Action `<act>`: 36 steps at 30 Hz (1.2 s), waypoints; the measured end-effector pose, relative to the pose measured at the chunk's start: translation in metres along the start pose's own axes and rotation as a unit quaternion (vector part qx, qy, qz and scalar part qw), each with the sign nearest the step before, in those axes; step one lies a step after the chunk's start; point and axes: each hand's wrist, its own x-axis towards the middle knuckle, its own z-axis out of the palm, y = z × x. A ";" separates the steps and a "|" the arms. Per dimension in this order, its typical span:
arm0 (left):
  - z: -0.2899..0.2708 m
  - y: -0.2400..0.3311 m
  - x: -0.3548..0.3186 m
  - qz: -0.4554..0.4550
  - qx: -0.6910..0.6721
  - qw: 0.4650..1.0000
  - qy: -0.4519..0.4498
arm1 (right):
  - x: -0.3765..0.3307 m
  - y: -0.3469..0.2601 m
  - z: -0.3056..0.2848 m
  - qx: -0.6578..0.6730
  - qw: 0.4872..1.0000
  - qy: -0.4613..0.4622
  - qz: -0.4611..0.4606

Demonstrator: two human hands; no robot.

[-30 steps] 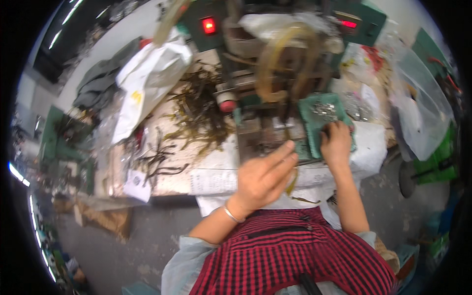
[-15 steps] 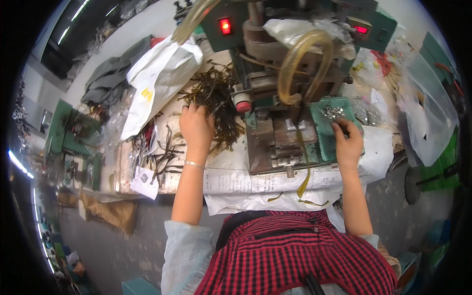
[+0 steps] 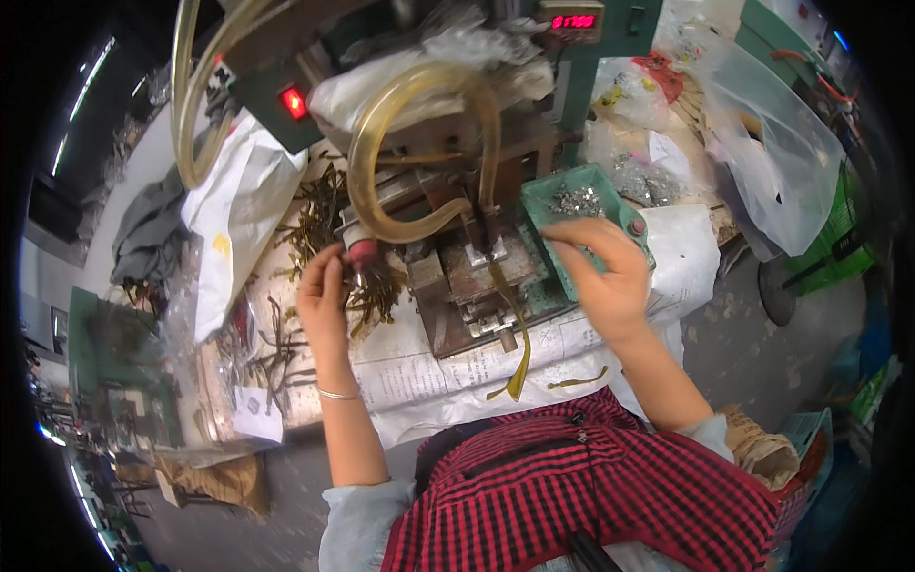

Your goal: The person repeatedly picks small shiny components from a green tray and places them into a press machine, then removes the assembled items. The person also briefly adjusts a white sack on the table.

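Observation:
My left hand (image 3: 322,297) is by the pile of olive-green strips (image 3: 381,297), just left of a red push button (image 3: 362,250). Its thumb and fingertips come together in a pinch; what they hold, if anything, I cannot make out. My right hand (image 3: 610,275) hovers over the near part of a green tray (image 3: 536,194) containing small shiny metal pieces (image 3: 577,201). Its fingertips point toward the press and look closed on something too small to name. One olive strip (image 3: 519,357) hangs forward from the press's metal die (image 3: 486,255).
A thick, yellowish hose (image 3: 362,172) loops in front of the press. White sacking (image 3: 243,205) lies left, a clear plastic bag (image 3: 772,162) hangs right. Printed paper (image 3: 410,377) covers the table's front edge. Another red button (image 3: 637,227) is beside the tray.
My left hand has drawn back from the strip pile toward me. My right hand has shifted from the metal pieces toward the press. The whole view has tilted and moved closer.

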 end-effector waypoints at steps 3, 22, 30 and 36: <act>0.009 -0.040 0.003 0.073 0.099 0.992 0.029 | 0.018 -0.005 0.036 0.053 0.998 0.030 0.027; 0.108 0.075 -0.081 0.566 0.292 0.755 -0.157 | 0.010 -0.022 0.013 0.227 0.960 -0.095 0.137; 0.122 0.057 -0.072 0.620 0.280 0.722 -0.127 | -0.010 0.117 -0.035 -0.018 0.976 0.078 0.204; 0.118 0.056 -0.073 0.605 0.274 0.735 -0.135 | -0.031 0.089 -0.028 -0.294 0.947 -0.062 0.118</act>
